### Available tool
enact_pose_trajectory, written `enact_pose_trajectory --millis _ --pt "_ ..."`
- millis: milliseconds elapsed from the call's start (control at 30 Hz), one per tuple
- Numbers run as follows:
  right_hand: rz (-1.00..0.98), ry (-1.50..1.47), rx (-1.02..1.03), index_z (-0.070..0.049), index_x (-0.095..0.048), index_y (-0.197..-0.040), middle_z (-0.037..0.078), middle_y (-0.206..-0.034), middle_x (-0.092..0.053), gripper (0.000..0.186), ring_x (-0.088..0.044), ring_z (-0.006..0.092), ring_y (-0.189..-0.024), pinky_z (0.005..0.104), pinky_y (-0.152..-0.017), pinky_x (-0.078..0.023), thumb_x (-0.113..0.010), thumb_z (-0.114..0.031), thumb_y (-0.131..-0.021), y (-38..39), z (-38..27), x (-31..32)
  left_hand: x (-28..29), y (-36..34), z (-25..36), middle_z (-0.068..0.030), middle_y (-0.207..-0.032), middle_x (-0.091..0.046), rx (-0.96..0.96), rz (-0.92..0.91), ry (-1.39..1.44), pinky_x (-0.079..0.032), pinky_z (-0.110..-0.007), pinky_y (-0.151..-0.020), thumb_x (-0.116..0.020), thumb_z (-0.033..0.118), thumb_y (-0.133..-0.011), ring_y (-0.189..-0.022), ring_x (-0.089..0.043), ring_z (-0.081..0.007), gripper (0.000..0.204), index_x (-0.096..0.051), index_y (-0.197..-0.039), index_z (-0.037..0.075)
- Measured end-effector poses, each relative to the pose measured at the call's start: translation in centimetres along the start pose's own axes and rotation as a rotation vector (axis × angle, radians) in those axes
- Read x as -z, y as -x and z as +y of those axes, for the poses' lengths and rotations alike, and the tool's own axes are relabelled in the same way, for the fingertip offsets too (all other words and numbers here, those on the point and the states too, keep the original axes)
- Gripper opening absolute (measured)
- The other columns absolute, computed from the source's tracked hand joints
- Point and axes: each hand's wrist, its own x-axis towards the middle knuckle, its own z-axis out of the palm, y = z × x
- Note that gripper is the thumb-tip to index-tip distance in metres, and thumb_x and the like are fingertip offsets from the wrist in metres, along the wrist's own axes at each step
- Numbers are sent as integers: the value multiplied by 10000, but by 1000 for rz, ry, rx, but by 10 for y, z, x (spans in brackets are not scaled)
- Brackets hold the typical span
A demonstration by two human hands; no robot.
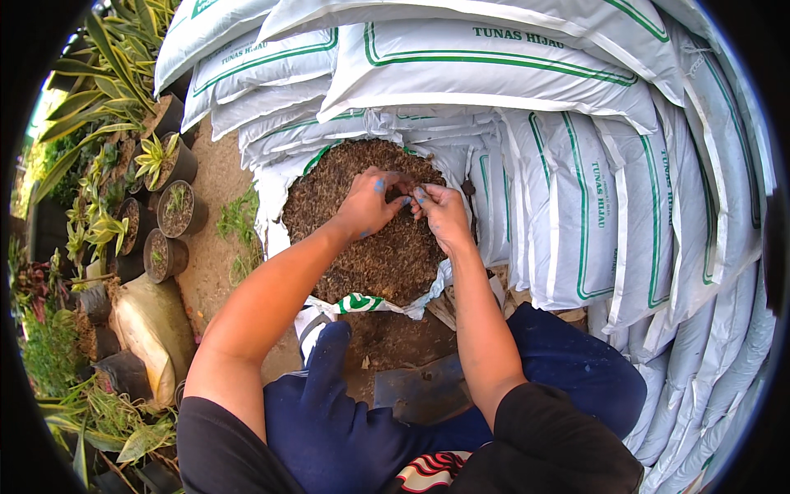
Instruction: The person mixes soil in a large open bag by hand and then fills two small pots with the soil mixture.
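An open white sack [271, 220] full of brown, crumbly soil mix [346, 267] sits between my legs, its rim rolled and crumpled. Both hands are over the soil. My left hand [370, 206] has its fingers curled toward the middle, blue smudges on its skin. My right hand [440, 216] meets it with thumb and fingertips pinched together, also marked blue. Whatever lies between the fingers of either hand is too small and shadowed to make out.
Stacked white sacks with green borders [494, 70] surround the back and right. Potted plants [181, 210] line the left, beside a pale yellowish sack [144, 325] and an earth floor [210, 255]. A dark flat sheet [415, 387] lies between my legs.
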Motion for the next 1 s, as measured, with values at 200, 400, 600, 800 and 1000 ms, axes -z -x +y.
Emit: enact_pose_trajectory --millis 200,400,600,800,1000 --pt "-86 -259 -102 71 -665 -1154 110 -1011 -722 213 -684 164 -843 281 -783 -570 -556 -83 -1056 5 -5 3 -1 1 -3 -138 -1082 -731 76 1 82 -498 -472 -977 -684 129 -916 -1095 -626 -371 264 -743 -1169 79" --pt "-126 -382 -142 77 -638 -1221 124 -1082 -722 250 -706 180 -912 285 -840 -569 -594 -90 -1040 8 -19 7 -2 0 -14 -167 -1087 -719 -34 22 41 -497 -472 -997 -642 100 -935 -1109 -627 -389 227 -751 -1132 72" --pt "-73 -176 -106 49 -687 -1151 68 -925 -708 216 -632 107 -760 240 -673 -493 -638 -123 -1029 4 -6 2 8 8 -4 -153 -1096 -705 12 31 28 -486 -469 -1004 -681 123 -913 -1118 -618 -377 188 -755 -1076 69" --pt "-89 232 -127 36 -711 -1131 72 -870 -709 203 -630 113 -738 277 -652 -505 -624 -117 -1031 9 -8 -27 21 20 -23 -152 -1078 -676 9 181 -177 -475 -479 -994 -697 170 -912 -1109 -602 -367 179 -741 -1054 70" --pt "-207 376 230 7 -683 -1280 135 -1119 -756 329 -713 223 -1009 363 -931 -542 -692 -86 -965 15 -10 -45 39 47 -39 -181 -1289 -580 131 167 -307 -420 -508 -1069 -705 257 -926 -1243 -504 -398 376 -647 -1262 100"
